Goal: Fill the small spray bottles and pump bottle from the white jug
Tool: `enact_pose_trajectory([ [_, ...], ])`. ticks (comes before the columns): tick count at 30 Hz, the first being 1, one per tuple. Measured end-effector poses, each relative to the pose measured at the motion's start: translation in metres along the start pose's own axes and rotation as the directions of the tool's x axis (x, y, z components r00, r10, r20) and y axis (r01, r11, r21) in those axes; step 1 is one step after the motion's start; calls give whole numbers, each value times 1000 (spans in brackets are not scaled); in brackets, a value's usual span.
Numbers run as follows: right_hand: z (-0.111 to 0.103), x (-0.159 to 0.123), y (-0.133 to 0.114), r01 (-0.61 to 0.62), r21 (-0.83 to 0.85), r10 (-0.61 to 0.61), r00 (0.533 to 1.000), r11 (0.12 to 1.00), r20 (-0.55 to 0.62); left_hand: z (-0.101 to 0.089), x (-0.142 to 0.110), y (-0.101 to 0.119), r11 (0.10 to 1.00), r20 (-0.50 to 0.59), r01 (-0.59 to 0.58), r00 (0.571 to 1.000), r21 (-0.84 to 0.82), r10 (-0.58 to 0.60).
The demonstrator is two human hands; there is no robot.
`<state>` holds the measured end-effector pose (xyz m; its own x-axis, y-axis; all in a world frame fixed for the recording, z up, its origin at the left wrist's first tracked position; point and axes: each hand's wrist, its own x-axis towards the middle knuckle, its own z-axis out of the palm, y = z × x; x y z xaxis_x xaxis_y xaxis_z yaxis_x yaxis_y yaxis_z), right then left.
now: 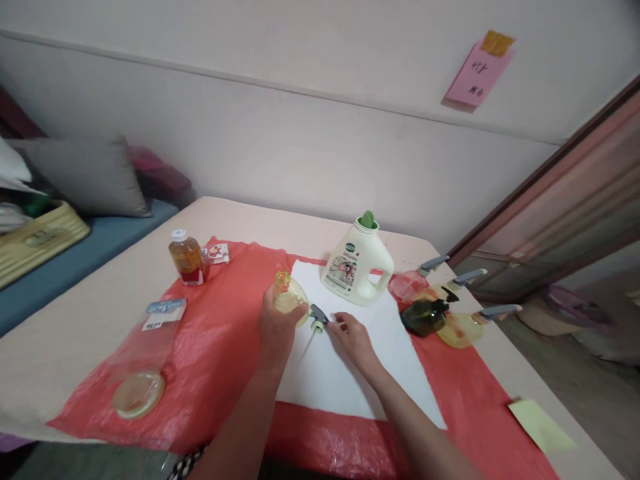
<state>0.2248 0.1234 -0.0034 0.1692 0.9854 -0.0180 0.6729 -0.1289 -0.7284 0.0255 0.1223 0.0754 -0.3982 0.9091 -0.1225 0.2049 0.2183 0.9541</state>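
Though uncapped, yellow bottle (287, 299); pump (319, 325) outside

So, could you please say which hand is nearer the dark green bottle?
Right hand: it is left of the dark green bottle; the left hand is farther left.

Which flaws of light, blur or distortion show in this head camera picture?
Head view: glare on the glossy red plastic sheet; head view: faint shadow beside the right forearm on the rectangular white sheet; head view: small label print on the cream plastic jug too soft to read; head view: the rightmost yellow, grey-topped pump bottle leans outward, likely lens distortion.
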Motion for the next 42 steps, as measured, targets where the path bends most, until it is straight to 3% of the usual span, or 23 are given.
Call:
enact_pose_trajectory([
  [2, 10, -3, -9, -31, -83, 36, 997, 996, 61, 0, -1, 1, 1000, -8, -1, 1000, 14, 1],
  [6, 27, 4, -28, -86, -176, 100, 992, 981, 75, 4, -2, 1, 1000, 39, -1, 999, 1, 1],
  [11, 30, 7, -32, -111, -48, 115, 990, 993, 86, 8, -2, -3, 999, 51, -31, 998, 9, 30],
  [14, 2, -1, -24, -109, 123, 104, 993, 986, 49, 11, -4, -4, 997, 74, -65, 995, 39, 62],
  [19, -82, -19, -15, -17, 334, 88, 977, 943, -197, 20, -16, -6, 995, 188, -92, 979, 35, 84],
  [21, -110, -25, -14, 98, 467, 93, 925, 879, -368, 25, -23, -8, 992, 228, -122, 967, 39, 110],
  [24, -133, -32, -17, 310, 585, 159, 774, 749, -613, 32, -35, -13, 981, 303, -178, 941, 72, 148],
  [29, -147, -42, -31, 565, 465, 135, 527, 682, -839, 43, -53, -25, 942, 400, -294, 892, 159, 210],
  [32, -153, -45, -39, 606, 366, 75, 449, 706, -890, 50, -58, -31, 920, 445, -339, 867, 198, 223],
  [38, -154, -45, -42, 627, 281, -77, 480, 726, -874, 56, -62, -38, 892, 461, -387, 852, 235, 248],
  [42, -135, -46, -38, 605, 316, -122, 571, 731, -812, 55, -64, -39, 879, 469, -414, 841, 236, 271],
])
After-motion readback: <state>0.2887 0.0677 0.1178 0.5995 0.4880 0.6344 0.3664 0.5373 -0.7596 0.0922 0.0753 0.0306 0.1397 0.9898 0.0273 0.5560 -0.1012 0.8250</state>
